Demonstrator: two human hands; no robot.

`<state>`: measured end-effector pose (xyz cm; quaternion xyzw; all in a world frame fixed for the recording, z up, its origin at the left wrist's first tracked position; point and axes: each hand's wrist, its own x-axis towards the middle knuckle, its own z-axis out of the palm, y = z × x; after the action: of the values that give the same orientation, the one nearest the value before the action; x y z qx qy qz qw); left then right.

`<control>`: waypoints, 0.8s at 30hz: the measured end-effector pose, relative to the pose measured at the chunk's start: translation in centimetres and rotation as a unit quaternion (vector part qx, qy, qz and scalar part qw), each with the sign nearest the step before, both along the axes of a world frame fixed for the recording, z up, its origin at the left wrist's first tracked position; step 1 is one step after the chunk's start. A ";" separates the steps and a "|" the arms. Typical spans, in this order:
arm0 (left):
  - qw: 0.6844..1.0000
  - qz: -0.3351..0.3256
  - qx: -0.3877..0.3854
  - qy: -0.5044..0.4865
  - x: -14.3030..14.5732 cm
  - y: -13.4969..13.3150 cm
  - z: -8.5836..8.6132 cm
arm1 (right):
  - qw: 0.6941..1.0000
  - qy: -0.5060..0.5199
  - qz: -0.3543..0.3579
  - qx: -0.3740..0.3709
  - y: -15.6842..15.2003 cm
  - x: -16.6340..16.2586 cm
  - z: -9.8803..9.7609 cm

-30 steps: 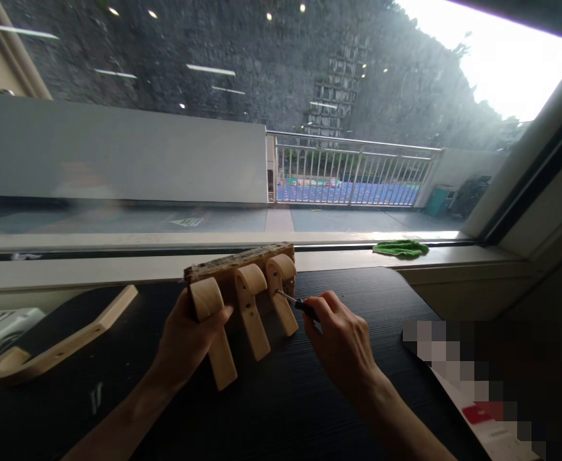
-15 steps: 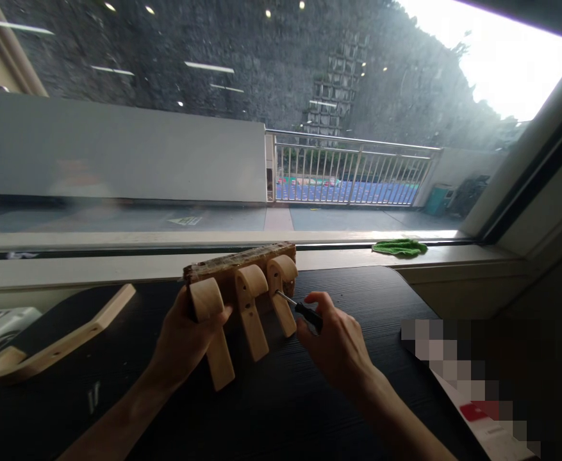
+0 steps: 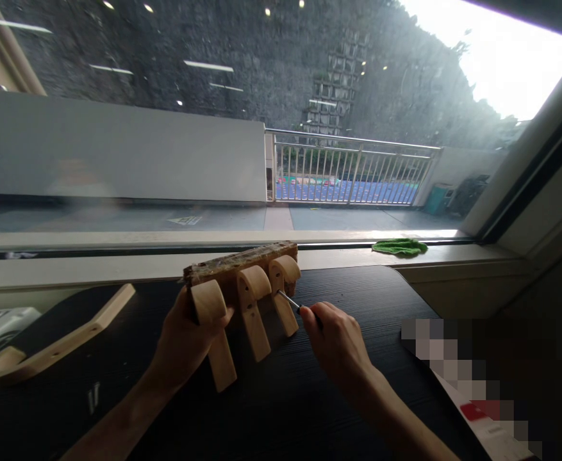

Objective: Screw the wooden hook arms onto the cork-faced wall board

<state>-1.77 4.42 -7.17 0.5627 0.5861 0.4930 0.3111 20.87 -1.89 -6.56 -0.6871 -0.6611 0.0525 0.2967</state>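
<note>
A rough-edged wooden board (image 3: pixel 242 261) stands tilted above the black table, with three curved wooden hooks along its face. My left hand (image 3: pixel 184 333) grips the board's left end, its thumb against the left hook (image 3: pixel 208 302). In the middle is another hook (image 3: pixel 254 314) with dark holes in it. My right hand (image 3: pixel 336 336) is closed round the handle of a screwdriver (image 3: pixel 289 299), whose metal shaft reaches a hole in the right hook (image 3: pixel 285 314). The fingers cover most of the handle.
A loose wooden hook (image 3: pixel 59 349) lies at the left of the black table (image 3: pixel 371 301), with screws (image 3: pixel 93 397) nearby. On the window sill rests a green cloth (image 3: pixel 400 247). A white slatted appliance (image 3: pixel 2 330) is at the far left, and a pixelated patch covers the right.
My right hand has turned and closed its fingers further over the screwdriver handle. The board and hooks have shifted slightly right. My left hand keeps its hold.
</note>
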 end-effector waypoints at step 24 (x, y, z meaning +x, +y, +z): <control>0.998 -0.019 -0.039 -0.045 0.1 0.1 0.6 | 0.984 0.170 0.040 -0.039 0.6 1.4 0.1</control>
<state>-1.69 4.47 -6.58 0.5384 0.5792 0.4888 0.3685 22.22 -1.26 -6.45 -0.6522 -0.6253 0.2059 0.3758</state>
